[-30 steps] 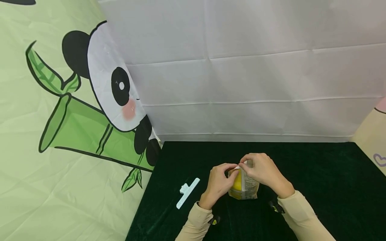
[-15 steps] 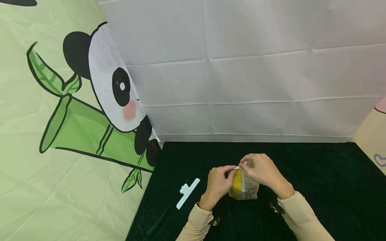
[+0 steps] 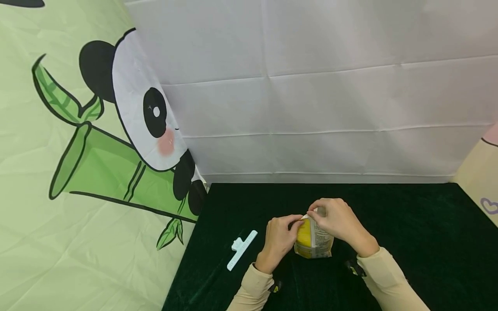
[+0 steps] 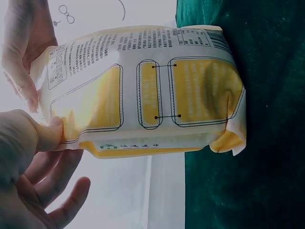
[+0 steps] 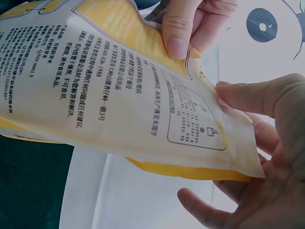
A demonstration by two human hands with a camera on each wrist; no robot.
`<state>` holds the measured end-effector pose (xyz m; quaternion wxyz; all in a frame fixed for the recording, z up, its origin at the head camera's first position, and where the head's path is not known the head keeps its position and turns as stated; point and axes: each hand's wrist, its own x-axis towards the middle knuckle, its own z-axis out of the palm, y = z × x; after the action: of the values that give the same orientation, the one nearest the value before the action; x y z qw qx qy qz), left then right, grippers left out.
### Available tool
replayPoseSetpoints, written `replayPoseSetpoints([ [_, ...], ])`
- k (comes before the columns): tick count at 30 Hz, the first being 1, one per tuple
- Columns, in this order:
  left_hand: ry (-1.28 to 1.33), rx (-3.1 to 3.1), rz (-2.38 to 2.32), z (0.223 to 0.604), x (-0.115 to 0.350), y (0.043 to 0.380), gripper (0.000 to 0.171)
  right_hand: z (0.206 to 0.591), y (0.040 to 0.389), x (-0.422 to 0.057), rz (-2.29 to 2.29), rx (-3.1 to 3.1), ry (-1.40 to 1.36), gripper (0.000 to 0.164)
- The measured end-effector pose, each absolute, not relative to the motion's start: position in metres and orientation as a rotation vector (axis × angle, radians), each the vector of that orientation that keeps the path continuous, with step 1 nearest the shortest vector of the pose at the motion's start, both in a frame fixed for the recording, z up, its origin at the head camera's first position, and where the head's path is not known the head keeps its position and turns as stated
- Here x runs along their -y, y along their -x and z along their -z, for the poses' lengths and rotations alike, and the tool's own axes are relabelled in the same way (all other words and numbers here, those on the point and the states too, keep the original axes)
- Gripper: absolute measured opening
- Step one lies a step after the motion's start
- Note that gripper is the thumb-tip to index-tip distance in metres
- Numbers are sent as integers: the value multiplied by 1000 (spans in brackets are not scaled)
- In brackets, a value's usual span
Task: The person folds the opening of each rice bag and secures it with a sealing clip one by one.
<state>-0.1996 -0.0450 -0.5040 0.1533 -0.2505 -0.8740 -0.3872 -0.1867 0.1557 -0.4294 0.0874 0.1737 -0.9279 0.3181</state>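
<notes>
A yellow and beige food bag (image 3: 314,239) with printed text stands upright on the dark green cloth in the head view. My left hand (image 3: 279,236) pinches its upper left corner between thumb and fingers. In the left wrist view, the left thumb (image 4: 50,135) presses on the yellow printed panel near that corner. At the bag's top edge, my right hand (image 3: 337,220) pinches the rim. The right wrist view has the right thumb (image 5: 245,99) at the bag's pale top end, the other fingers behind it. A pale blue bag clip (image 3: 242,250) lies left of my left hand.
Dark green cloth (image 3: 408,224) covers the table, whose far edge meets a white hanging sheet (image 3: 311,108). Along the left side hangs a light green curtain (image 3: 97,242) with a panda print. A beige printed cloth (image 3: 476,181) hangs at the right.
My left hand has slid slightly left along the bag's top, uncovering more of the yellow panel. The right hand holds its place, and the clip lies still.
</notes>
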Motion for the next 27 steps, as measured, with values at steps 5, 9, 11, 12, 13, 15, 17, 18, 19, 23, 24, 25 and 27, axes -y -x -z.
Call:
replayPoseSetpoints([
  [5,747,2520,1113,505,46,198,19,430,186,-156,-939,2768,-512,7],
  [9,753,2521,1131,505,48,198,19,429,186,-156,-942,2761,-512,6],
  [11,750,2519,1147,506,48,198,19,429,186,-156,-946,2762,-512,6],
  [12,745,2519,1162,506,49,198,19,430,186,-156,-949,2763,-511,7],
  [13,738,2520,1178,507,48,198,18,430,187,-156,-952,2764,-511,7],
  [15,726,2520,1228,508,48,199,20,430,188,-157,-957,2769,-512,7],
  [17,712,2520,1282,508,46,200,24,430,189,-158,-959,2773,-510,7],
  [18,705,2520,1319,508,46,200,26,430,189,-158,-960,2775,-510,7],
  [19,698,2519,1351,508,45,201,29,430,190,-158,-959,2777,-509,6],
  [23,667,2524,1466,509,44,202,36,429,192,-159,-968,2783,-508,6],
  [24,661,2521,1490,509,44,203,37,429,192,-159,-968,2783,-511,7],
  [25,657,2518,1507,509,44,203,37,430,193,-159,-967,2781,-514,7],
  [27,659,2507,1537,509,43,205,36,430,194,-159,-963,2777,-523,7],
])
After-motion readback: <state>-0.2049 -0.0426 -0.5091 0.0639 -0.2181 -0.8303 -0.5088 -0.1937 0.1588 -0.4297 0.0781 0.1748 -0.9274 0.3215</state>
